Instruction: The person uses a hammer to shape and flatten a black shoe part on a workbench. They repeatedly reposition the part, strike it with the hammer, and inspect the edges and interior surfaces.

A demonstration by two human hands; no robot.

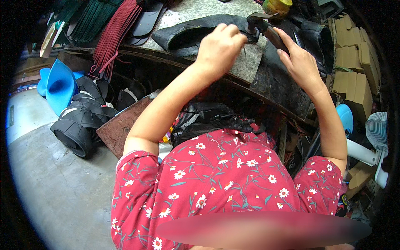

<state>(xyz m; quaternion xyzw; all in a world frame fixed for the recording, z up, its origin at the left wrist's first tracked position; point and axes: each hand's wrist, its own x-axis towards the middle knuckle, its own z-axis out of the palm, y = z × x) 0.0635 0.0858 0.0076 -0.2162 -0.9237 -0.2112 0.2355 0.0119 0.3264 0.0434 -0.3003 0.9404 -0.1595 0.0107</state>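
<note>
My right hand is wrapped round the dark handle of a hammer, whose metal head is just right of my left hand. The left hand is closed in a fist over a black leather shoe upper. A thin dark tip shows below its curled fingers. What those fingers pinch is hidden from this angle. The upper lies lengthwise on a speckled grey slab on the workbench, its right end by the hammer head.
Bundles of red strips and dark green strips lie at the bench's far left. Black shoe parts and blue foam pieces sit to the left. Cardboard boxes and a fan stand on the right. A yellow container is at the back.
</note>
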